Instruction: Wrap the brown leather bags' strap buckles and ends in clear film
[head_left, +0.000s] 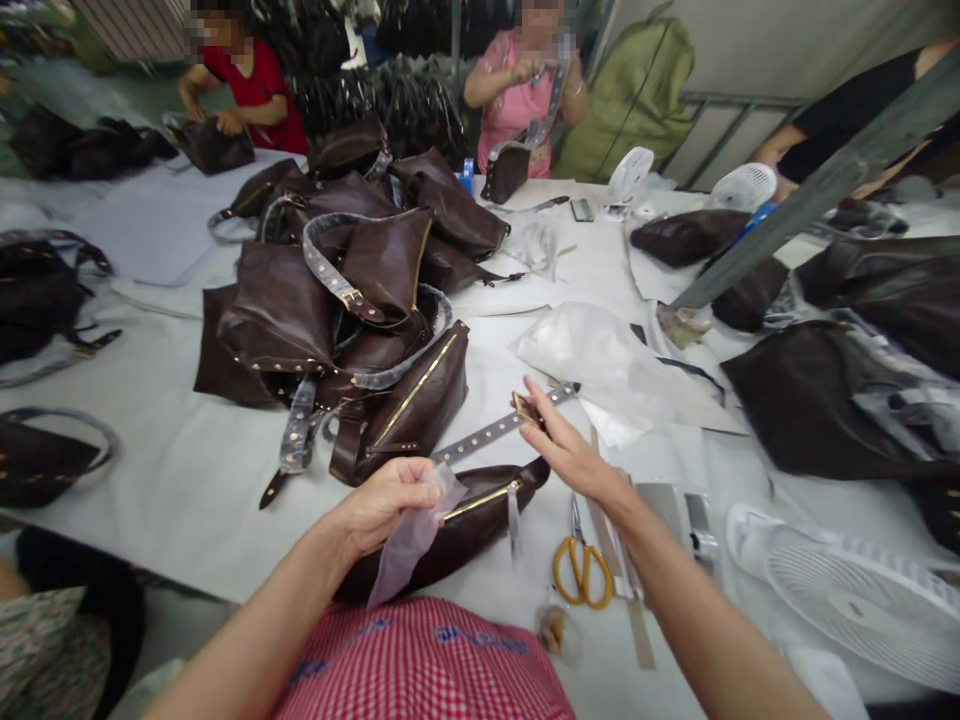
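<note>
My left hand (401,495) pinches a strip of thin translucent plastic film (409,545) that hangs down over the bag in front of me. That dark brown leather bag (480,525) lies at the table's front edge with its gold zipper facing up. Beyond it, my right hand (562,440) is at a gold buckle (523,407) on a short brown leather strap end, held between thumb and fingers. A studded strap (495,432) wrapped in grey film runs behind the buckle, and its dark tip points right. Another zipped brown bag (420,395) lies just beyond.
A heap of brown bags (285,300) fills the middle left. Yellow-handled scissors (583,572) lie near my right forearm, with a white fan (862,600) farther right. White plastic bags (592,350) lie ahead. A metal post (825,190) slants across the right. Other people work across the table.
</note>
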